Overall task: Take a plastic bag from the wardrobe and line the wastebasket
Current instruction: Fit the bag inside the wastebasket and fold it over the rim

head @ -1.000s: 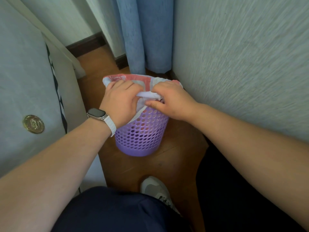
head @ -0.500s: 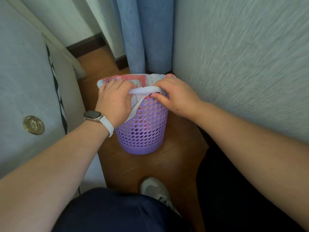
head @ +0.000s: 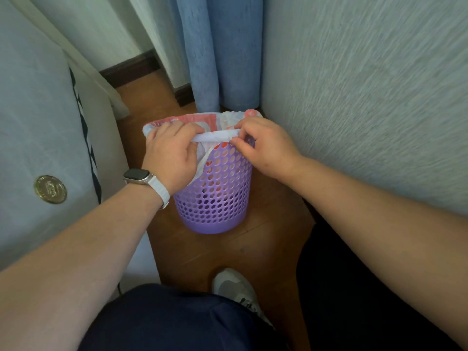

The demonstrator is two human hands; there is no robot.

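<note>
Near edge of white-and-red plastic bag (head: 217,135) now stretched up to perforated purple plastic wastebasket (head: 217,196) rim; left hand (head: 172,153) gripping, right hand (head: 263,148) pinching; lining nearly done.

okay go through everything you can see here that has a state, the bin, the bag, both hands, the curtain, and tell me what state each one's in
purple wastebasket: upright on the floor, bag inside.
plastic bag: in the basket, top edge folded over the far rim, near edge bunched between the hands.
left hand: closed on the bag edge.
right hand: pinching the bag edge.
blue curtain: hanging down to the floor behind the basket.
</note>
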